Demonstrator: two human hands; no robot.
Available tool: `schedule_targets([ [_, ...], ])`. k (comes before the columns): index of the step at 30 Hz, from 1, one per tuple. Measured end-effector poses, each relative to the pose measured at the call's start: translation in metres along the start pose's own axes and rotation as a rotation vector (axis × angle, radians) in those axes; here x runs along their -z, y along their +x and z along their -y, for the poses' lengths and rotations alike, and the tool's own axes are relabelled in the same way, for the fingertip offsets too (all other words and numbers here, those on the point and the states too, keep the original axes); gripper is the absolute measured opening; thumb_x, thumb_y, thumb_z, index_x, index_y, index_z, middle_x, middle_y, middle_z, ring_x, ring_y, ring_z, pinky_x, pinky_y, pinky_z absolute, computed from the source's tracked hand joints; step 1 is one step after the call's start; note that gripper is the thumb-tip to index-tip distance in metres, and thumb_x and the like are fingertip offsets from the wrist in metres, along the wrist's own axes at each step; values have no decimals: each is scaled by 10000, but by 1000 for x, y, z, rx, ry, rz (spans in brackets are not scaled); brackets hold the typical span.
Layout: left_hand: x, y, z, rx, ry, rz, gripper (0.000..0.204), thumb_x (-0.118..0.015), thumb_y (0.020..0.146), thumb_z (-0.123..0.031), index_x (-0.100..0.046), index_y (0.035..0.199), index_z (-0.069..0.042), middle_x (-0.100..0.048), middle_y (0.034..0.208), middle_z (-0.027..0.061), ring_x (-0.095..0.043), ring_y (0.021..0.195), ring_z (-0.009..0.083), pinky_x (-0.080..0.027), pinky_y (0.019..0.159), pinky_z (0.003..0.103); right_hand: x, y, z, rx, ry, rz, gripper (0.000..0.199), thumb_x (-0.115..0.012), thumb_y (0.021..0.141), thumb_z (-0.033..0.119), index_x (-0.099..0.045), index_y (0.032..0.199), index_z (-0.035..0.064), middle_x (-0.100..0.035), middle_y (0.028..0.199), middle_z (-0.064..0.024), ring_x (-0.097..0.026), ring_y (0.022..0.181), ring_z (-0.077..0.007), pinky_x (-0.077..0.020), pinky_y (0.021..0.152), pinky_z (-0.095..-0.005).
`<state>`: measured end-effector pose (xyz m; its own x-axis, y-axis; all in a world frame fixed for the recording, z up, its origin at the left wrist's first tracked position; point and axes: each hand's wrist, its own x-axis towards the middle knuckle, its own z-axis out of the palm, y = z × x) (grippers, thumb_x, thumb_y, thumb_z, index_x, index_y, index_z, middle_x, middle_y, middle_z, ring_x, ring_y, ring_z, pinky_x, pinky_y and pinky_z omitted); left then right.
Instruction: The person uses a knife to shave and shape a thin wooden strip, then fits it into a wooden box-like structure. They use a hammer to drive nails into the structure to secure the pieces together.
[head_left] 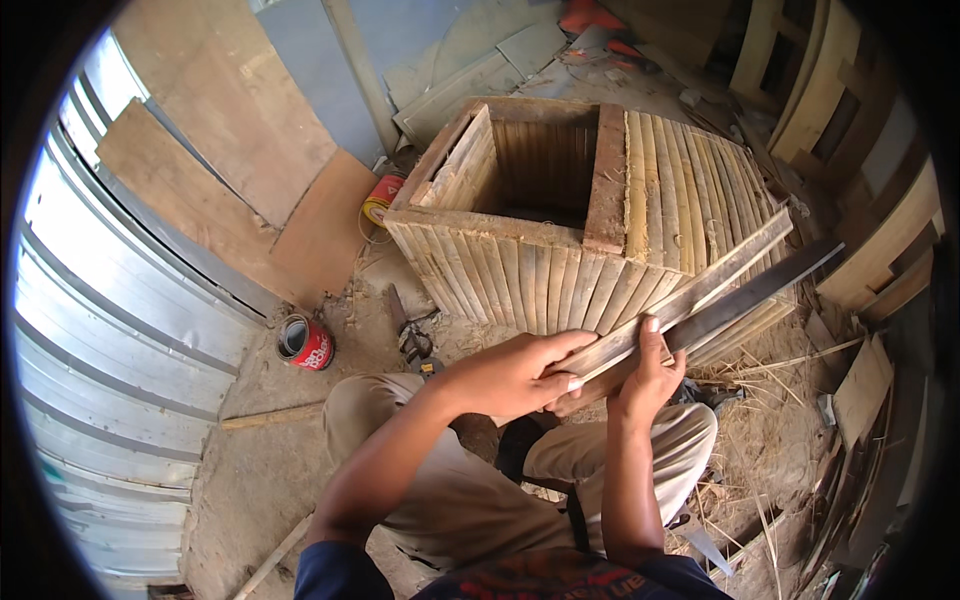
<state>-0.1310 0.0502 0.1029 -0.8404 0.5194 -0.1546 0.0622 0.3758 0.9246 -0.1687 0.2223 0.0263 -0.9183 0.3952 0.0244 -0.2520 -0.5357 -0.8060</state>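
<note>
Person sits low, knees apart; two long pieces in the hands, in front of the body and right of centre. Pale wooden slat point(715, 275): long axis on a diagonal, near end by the lap, far end pointing up and to the right, away from the person. Dark flat strip point(760, 292) lies nearly parallel just below it, far end reaching a little further right; cannot tell if blade or wood. Left hand point(515, 375) closes on the near end of the slat; right hand point(645, 380) grips further along, thumb on the slat, fingers curled at the dark strip. Containers: large slatted box point(520, 290), long side running left to right, rough wooden frame point(603, 180) round a square opening in its left part; a slatted panel point(465, 165) leans inside at the left, floor of it too dark to read. Red can point(318, 345) stands open on the ground left of the knee, grey inside, contents unclear. Second can, red and yellow point(380, 200), sits by the box's left end. Slat and strip cross in front of the box's right corner and hide part of it; contact cannot be told. Around: dark tool point(418, 345) between can and box, stick point(272, 416) on the dirt, saw blade point(706, 545) beside the right knee, straw scraps point(770, 385) to the right, plywood sheets point(215, 190) against the metal wall point(120, 390).
</note>
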Motion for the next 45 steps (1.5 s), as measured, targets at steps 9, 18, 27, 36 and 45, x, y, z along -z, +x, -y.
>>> schedule_targets([
  [9, 45, -31, -14, -174, -59, -216, 425, -640, 924, -82, -553, 1334, -12, -675, 1131, 84, -637, 970, 150, -509, 849, 299, -17, 16, 13, -47, 174, -2, 235, -728, 908, 164, -587, 1058, 50, -642, 965, -49, -602, 791, -121, -474, 613, -291],
  [18, 30, -13, -12, -1015, -483, -779, 358, -430, 1002, -327, -602, 831, -62, -633, 866, 90, -612, 867, 236, -486, 878, 429, -65, -9, 14, -89, 297, 209, 180, -681, 950, 170, -584, 994, 25, -626, 808, -59, -575, 619, -145, -481, 568, -289],
  [27, 102, -129, -93, -1220, -515, -912, 389, -343, 956, -219, -377, 570, -193, -345, 465, -43, -334, 415, 82, -357, 499, 263, -32, -59, -20, -302, -123, 690, 272, -595, 1006, 235, -589, 960, -32, -658, 844, -147, -575, 569, -137, -466, 505, -262],
  [36, 140, -114, -133, -1174, -185, -994, 357, -324, 932, -235, -370, 581, -189, -332, 479, -54, -303, 416, 77, -306, 466, 230, -4, -76, -44, -398, -225, 732, 269, -598, 1005, 247, -578, 969, -19, -648, 781, -104, -567, 563, -104, -454, 511, -243],
  [45, 126, -87, -133, -1305, -122, -1312, 240, -314, 904, -260, -376, 699, -151, -364, 601, 15, -367, 541, 140, -348, 552, 268, -71, -73, -16, -456, -71, 936, 291, -513, 1036, 262, -578, 1004, -20, -607, 732, -84, -562, 561, -126, -449, 508, -284],
])
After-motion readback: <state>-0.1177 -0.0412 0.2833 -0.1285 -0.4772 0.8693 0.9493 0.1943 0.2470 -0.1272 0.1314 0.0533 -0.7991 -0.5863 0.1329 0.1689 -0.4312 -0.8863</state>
